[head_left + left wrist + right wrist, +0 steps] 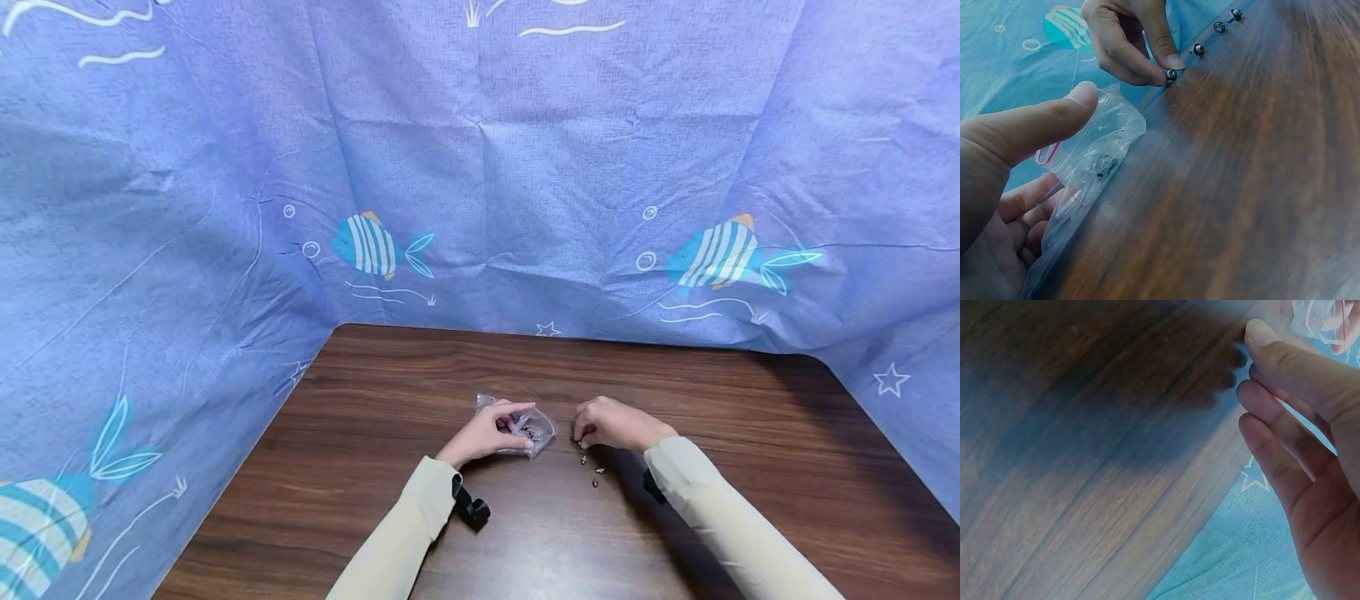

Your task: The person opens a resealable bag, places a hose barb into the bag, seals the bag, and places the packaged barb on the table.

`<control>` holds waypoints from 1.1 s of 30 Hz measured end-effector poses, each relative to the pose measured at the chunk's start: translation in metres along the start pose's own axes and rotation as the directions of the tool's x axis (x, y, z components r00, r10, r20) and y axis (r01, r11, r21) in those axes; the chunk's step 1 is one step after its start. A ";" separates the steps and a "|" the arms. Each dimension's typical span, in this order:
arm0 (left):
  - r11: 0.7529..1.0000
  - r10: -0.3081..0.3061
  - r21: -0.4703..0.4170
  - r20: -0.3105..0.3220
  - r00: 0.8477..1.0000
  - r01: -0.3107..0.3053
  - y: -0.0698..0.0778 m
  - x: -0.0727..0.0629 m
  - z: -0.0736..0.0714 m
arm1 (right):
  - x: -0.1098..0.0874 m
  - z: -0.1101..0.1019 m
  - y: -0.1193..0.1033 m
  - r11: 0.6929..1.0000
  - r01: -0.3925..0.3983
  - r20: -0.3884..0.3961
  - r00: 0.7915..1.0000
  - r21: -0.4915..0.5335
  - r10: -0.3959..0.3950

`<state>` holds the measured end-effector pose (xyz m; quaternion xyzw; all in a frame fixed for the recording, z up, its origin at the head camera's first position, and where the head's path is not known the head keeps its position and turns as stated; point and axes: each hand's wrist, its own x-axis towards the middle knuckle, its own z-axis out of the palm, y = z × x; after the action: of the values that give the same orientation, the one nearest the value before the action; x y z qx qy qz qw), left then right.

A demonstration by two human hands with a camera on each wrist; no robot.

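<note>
A clear zip bag (542,431) with several small metal screws inside lies on the table. My left hand (487,433) holds it, thumb on one side and curled fingers on the other. In the left wrist view, the bag's red seal strip (1052,153) shows near the thumb. Just right of the bag, my right hand (611,423) pinches a small screw (1171,75) between thumb and forefinger, down at the tabletop. Three loose screws lie nearer to me: one screw (583,459) close to the right fingertips, then another screw (600,471) and a third screw (596,482).
The brown wood-grain table (360,400) has rounded far corners. Blue cloth (525,183) printed with fish hangs behind it and along the sides. A black wrist strap with a camera (472,508) sits on the left wrist, and a dark device (654,487) on the right one.
</note>
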<state>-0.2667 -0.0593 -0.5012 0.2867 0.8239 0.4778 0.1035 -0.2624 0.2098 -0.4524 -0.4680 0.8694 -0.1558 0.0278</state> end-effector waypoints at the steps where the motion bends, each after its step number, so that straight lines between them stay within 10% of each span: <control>1: 1.000 0.000 -0.001 0.000 1.000 0.000 0.000 0.000 0.000 | -0.001 0.000 0.000 1.000 0.003 -0.001 1.000 -0.005 -0.003; 33: 0.999 0.035 0.006 -0.007 0.999 -0.035 -0.003 0.001 0.001 | 0.010 -0.007 -0.010 0.997 -0.076 -0.003 0.997 -0.015 0.076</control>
<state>-0.2681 -0.0594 -0.5039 0.2995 0.8205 0.4782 0.0912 -0.2613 0.1982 -0.4417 -0.4347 0.8878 -0.1486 0.0289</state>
